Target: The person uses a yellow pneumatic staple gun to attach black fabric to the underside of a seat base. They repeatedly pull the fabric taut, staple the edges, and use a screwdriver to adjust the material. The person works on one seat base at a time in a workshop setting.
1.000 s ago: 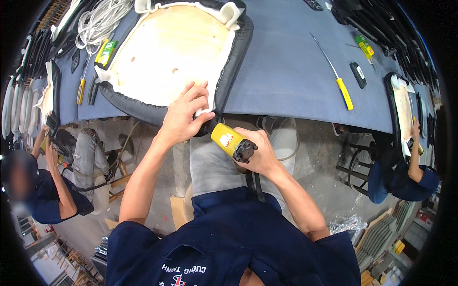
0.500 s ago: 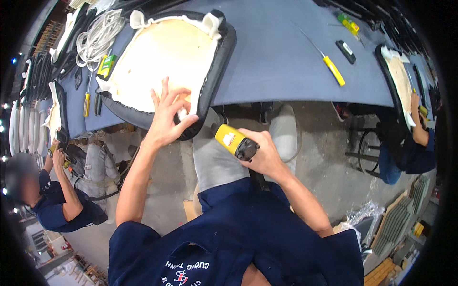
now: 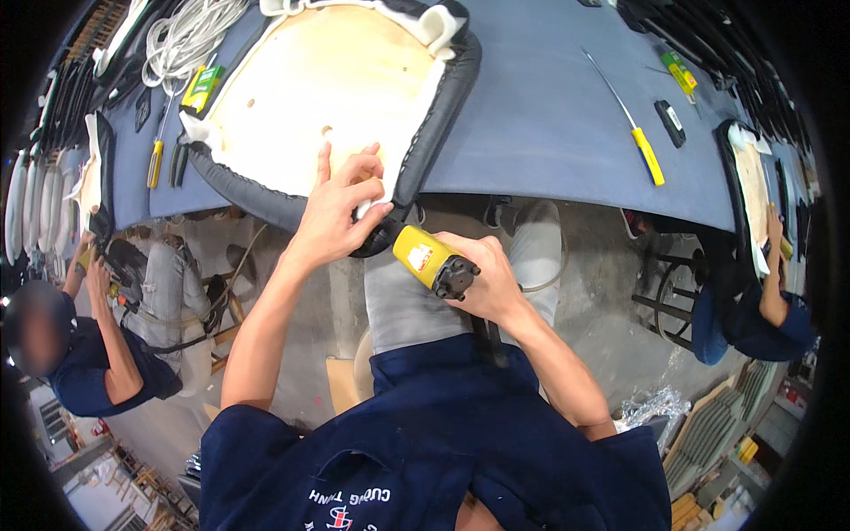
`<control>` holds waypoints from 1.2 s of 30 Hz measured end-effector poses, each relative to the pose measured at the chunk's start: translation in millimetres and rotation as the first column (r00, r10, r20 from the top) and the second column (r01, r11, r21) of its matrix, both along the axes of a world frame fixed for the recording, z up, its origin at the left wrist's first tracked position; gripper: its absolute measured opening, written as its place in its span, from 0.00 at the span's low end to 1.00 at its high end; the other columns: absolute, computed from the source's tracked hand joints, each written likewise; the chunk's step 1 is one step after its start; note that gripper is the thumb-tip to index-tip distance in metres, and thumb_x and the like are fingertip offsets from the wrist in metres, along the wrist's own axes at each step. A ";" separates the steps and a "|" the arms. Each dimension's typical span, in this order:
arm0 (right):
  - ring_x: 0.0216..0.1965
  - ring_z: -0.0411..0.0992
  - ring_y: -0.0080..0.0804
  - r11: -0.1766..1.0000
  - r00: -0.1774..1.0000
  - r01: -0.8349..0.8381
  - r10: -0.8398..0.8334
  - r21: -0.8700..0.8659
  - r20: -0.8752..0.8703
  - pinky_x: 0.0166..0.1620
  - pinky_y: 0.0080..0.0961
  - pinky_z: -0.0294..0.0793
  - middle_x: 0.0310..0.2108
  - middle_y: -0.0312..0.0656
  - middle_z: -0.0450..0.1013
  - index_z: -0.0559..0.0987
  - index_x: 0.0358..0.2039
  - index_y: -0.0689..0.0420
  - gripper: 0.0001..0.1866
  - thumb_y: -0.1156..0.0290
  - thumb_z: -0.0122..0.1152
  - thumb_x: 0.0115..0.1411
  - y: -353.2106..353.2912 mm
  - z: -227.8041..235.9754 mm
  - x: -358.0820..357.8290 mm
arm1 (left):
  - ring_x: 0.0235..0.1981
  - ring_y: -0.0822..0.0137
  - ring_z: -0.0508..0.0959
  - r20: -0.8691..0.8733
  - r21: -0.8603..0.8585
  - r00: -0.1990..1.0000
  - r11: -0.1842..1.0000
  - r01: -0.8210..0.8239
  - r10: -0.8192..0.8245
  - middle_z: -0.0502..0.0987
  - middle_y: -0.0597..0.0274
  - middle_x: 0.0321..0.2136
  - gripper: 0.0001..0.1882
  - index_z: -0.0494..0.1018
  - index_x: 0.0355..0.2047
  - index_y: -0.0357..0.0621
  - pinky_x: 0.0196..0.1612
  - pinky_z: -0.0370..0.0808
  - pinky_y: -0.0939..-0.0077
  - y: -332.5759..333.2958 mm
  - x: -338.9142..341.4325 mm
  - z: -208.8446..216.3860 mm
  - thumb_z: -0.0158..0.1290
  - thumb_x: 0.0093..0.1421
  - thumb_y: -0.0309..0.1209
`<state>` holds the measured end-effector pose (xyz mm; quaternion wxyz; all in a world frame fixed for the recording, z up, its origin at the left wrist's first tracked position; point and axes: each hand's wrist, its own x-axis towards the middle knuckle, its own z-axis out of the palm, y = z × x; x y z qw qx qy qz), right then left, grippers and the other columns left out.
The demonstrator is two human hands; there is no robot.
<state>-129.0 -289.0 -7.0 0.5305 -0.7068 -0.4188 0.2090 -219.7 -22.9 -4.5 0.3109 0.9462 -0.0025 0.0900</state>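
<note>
An upholstered seat (image 3: 292,106) lies underside up at the table's near edge, its pale board showing and its black cover (image 3: 443,111) wrapped around the rim. White padding sticks up at its corners. My left hand (image 3: 341,208) rests on the near right corner, thumb and fingers pinching the folded edge of the cover there. My right hand (image 3: 487,279) grips a yellow staple gun (image 3: 421,252) with a black end cap. Its nose points at that same corner, close to my left thumb; whether it touches the cover is hidden.
On the blue-grey table (image 3: 531,115) lie a yellow-handled screwdriver (image 3: 649,155), a black block (image 3: 670,122) and a green-yellow box (image 3: 680,73). Left of the seat are coiled white cord (image 3: 186,44), another box (image 3: 204,87) and a second screwdriver (image 3: 156,164). Co-workers sit at both sides.
The view has shifted, so the seat and table sit differently in it. The staple gun has come up against the seat's near right corner, closer to my left hand.
</note>
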 end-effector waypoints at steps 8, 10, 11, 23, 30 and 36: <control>0.37 0.83 0.59 0.937 0.992 -0.102 0.123 -0.333 0.042 0.41 0.46 0.83 0.31 0.55 0.83 0.86 0.41 0.56 0.19 0.70 0.80 0.47 16.8 -6.1 23.3 | 0.74 0.51 0.74 0.030 -0.057 0.998 0.997 -0.045 0.047 0.76 0.59 0.47 0.12 0.74 0.32 0.44 0.83 0.39 0.41 0.0 0.0 -3.9 0.67 0.63 0.31; 0.37 0.83 0.59 0.955 0.994 -0.069 0.092 -0.288 0.067 0.41 0.46 0.83 0.31 0.55 0.84 0.86 0.43 0.55 0.20 0.70 0.80 0.47 14.4 3.3 14.9 | 0.74 0.49 0.73 0.019 -0.103 0.999 0.994 -0.029 0.031 0.77 0.59 0.49 0.13 0.74 0.31 0.45 0.82 0.43 0.39 6.4 -8.2 1.7 0.67 0.63 0.34; 0.37 0.83 0.59 0.957 0.994 -0.060 0.083 -0.282 0.070 0.41 0.47 0.83 0.32 0.55 0.84 0.86 0.43 0.55 0.21 0.70 0.80 0.47 8.0 3.4 8.8 | 0.75 0.47 0.71 -0.025 -0.142 1.000 0.990 -0.022 0.019 0.76 0.57 0.50 0.13 0.74 0.31 0.45 0.82 0.43 0.38 7.1 -12.9 2.4 0.68 0.63 0.35; 0.35 0.83 0.59 0.996 0.992 0.035 -0.026 -0.076 0.123 0.38 0.43 0.81 0.32 0.54 0.84 0.84 0.50 0.59 0.30 0.76 0.81 0.42 -13.2 13.1 -5.6 | 0.79 0.46 0.62 0.021 0.092 0.995 0.991 -0.095 0.093 0.72 0.54 0.59 0.12 0.77 0.31 0.45 0.82 0.43 0.32 -0.5 -13.1 -5.1 0.67 0.62 0.37; 0.35 0.82 0.62 0.986 0.995 -0.042 0.057 -0.160 0.086 0.37 0.48 0.79 0.30 0.56 0.82 0.82 0.35 0.60 0.16 0.71 0.78 0.45 14.1 -4.3 2.7 | 0.79 0.48 0.63 0.034 0.072 0.993 0.991 -0.114 0.112 0.71 0.54 0.57 0.11 0.77 0.30 0.44 0.82 0.43 0.33 -4.0 -11.5 -8.7 0.67 0.62 0.35; 0.37 0.82 0.62 0.950 0.996 -0.051 0.072 -0.308 0.056 0.38 0.48 0.82 0.29 0.56 0.82 0.82 0.36 0.58 0.16 0.68 0.78 0.48 10.3 16.2 6.4 | 0.79 0.47 0.64 0.024 0.078 0.993 0.991 -0.113 0.111 0.72 0.53 0.57 0.10 0.76 0.29 0.44 0.82 0.42 0.32 -1.4 -12.9 -0.7 0.65 0.61 0.34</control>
